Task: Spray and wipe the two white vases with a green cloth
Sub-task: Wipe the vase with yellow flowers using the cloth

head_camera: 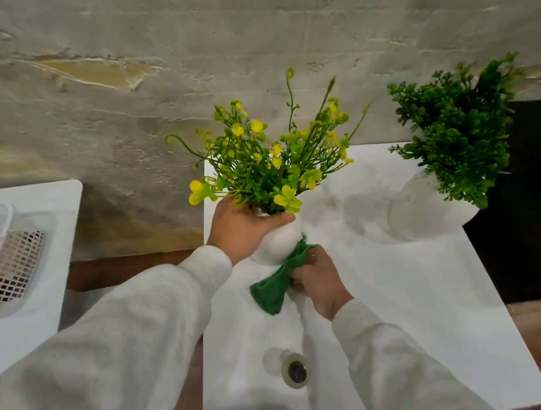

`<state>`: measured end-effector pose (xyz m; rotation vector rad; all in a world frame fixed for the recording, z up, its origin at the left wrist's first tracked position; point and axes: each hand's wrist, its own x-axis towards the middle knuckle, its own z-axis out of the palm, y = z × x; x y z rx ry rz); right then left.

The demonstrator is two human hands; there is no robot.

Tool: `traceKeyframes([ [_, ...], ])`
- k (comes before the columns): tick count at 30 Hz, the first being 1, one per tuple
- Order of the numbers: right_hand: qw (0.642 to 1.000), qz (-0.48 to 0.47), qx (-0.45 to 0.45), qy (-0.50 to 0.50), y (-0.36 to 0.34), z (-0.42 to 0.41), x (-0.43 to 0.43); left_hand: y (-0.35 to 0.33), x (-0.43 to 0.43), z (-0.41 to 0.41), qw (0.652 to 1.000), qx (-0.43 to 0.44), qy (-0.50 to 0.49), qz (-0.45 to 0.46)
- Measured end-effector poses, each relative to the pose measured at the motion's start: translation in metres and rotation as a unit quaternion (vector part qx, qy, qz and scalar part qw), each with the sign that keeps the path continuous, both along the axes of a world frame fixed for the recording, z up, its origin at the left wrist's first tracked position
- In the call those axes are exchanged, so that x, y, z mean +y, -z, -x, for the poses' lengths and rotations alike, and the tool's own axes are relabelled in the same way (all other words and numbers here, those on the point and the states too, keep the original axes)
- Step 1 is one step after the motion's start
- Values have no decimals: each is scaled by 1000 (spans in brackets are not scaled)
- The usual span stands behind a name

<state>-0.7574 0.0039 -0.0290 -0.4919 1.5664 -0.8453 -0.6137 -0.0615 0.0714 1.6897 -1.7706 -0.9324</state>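
Observation:
My left hand (243, 227) grips the neck of a round white vase (279, 241) that holds yellow and green artificial flowers (269, 160). It is lifted and tilted over the white table (414, 307). My right hand (321, 281) holds a bunched green cloth (276, 286) pressed against the lower right side of that vase. A second white vase (423, 213) with dark green foliage (459, 134) stands at the table's far right. A clear spray bottle (292, 368) stands near the front, seen from above.
A second white surface (30, 317) at the left carries a white mesh basket (14, 264) with items inside. A rough grey wall (220, 48) rises behind. A dark area (538, 202) lies to the right of the table, beside the second vase.

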Motion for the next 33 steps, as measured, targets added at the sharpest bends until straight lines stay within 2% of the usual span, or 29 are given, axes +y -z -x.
traceKeyframes([
  [3,999,14,-4,48,-8,-5,11,2,4,-1,1000,18,-13,-2],
  [5,999,26,8,43,-20,-1,18,10,8,-6,999,33,-26,-13],
  [14,980,140,87,-113,-44,0,34,57,56,-45,981,160,-52,-95],
  [20,950,195,158,-188,-52,-13,25,57,80,-45,948,267,28,-170],
  [25,937,204,116,-259,-61,-12,18,65,81,-41,935,323,-67,-130],
  [28,949,212,75,-221,-71,-6,15,71,79,-46,924,335,-128,-136],
  [31,965,215,119,-89,-79,6,5,75,78,-55,902,345,-213,-149],
  [33,960,218,165,-57,-81,14,-7,79,75,-64,889,338,-278,-138],
])
